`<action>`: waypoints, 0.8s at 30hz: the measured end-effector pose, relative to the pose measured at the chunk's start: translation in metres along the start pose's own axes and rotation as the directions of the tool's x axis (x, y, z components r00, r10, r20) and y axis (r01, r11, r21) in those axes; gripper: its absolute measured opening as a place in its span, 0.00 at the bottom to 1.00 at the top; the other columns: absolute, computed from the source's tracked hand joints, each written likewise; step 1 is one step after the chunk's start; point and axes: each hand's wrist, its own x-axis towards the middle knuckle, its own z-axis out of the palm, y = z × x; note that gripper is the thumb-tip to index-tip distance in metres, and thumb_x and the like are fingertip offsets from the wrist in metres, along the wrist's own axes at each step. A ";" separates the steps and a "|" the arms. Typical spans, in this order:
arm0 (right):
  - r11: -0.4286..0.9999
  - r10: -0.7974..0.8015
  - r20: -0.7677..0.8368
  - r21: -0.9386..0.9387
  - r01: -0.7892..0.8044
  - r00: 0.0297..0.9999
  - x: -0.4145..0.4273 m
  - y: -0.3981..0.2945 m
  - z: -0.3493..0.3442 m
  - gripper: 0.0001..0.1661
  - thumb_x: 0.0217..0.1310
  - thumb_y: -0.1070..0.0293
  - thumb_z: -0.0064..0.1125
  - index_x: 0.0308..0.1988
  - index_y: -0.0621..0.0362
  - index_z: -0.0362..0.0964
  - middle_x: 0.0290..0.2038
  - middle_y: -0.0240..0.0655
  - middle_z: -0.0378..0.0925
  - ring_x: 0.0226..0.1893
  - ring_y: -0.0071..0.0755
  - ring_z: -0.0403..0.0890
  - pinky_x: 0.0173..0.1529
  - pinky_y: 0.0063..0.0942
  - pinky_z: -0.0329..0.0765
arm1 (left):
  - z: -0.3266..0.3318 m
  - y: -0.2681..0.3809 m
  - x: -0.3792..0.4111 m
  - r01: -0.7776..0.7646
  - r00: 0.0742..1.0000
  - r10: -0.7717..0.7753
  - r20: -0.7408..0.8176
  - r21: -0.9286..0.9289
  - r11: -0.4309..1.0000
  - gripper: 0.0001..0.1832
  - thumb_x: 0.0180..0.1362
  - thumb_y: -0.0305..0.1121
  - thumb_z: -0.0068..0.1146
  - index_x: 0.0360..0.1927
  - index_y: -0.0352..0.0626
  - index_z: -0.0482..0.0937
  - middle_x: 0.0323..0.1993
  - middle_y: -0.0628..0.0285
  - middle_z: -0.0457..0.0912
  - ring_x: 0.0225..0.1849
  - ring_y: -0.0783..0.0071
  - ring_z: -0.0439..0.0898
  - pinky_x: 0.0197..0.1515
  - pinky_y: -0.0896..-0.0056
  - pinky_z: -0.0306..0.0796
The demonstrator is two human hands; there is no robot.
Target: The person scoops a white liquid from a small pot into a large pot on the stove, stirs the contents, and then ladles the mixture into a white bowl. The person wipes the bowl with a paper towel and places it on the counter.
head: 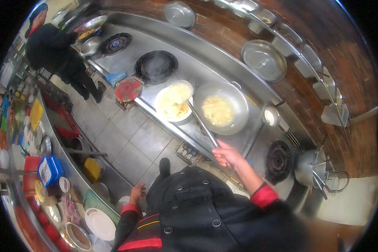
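My right hand (228, 156) grips the long metal handle of a ladle (181, 93). The ladle's bowl, full of pale yellow food, is over a white bowl (169, 118) that holds similar food with orange bits. Just right of the white bowl stands a large metal wok (239, 107) with yellowish food and liquid (218, 111) in it. My left hand (138, 191) hangs low beside my dark jacket, its fingers partly curled, with nothing seen in it.
Burners (156, 66) line the steel range. A blue cloth (116, 78) lies at its edge. Pots, including a large one (307, 165), stand at the right. Another person (53, 47) works at the upper left. A counter with plates (100, 223) and containers runs along the left.
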 end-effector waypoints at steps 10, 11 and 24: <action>0.736 -0.256 -0.242 -0.676 0.027 0.936 0.018 0.029 -0.007 0.44 0.63 0.69 0.59 0.74 0.46 0.48 0.25 0.33 0.73 0.18 0.25 0.73 0.23 0.28 0.72 | -0.001 -0.019 -0.007 -0.029 0.999 0.031 0.044 -0.035 0.999 0.18 0.64 0.45 0.53 0.52 0.47 0.80 0.35 0.58 0.84 0.26 0.71 0.79 0.26 0.69 0.70; 0.624 -0.385 -0.214 -0.777 0.082 0.898 0.016 0.033 -0.012 0.44 0.63 0.69 0.59 0.73 0.46 0.49 0.26 0.37 0.75 0.19 0.31 0.75 0.26 0.32 0.73 | -0.001 -0.020 -0.004 0.000 0.999 0.002 0.048 -0.047 0.999 0.19 0.64 0.45 0.53 0.52 0.46 0.79 0.37 0.57 0.84 0.26 0.71 0.79 0.26 0.68 0.70; 0.397 -0.468 -0.193 -0.918 0.010 0.862 -0.007 0.047 -0.022 0.42 0.61 0.67 0.61 0.72 0.43 0.54 0.37 0.54 0.80 0.38 0.60 0.82 0.45 0.46 0.76 | 0.008 0.022 0.012 -0.019 0.997 0.019 0.072 0.006 1.000 0.24 0.65 0.47 0.51 0.59 0.43 0.76 0.47 0.50 0.83 0.32 0.64 0.82 0.32 0.63 0.74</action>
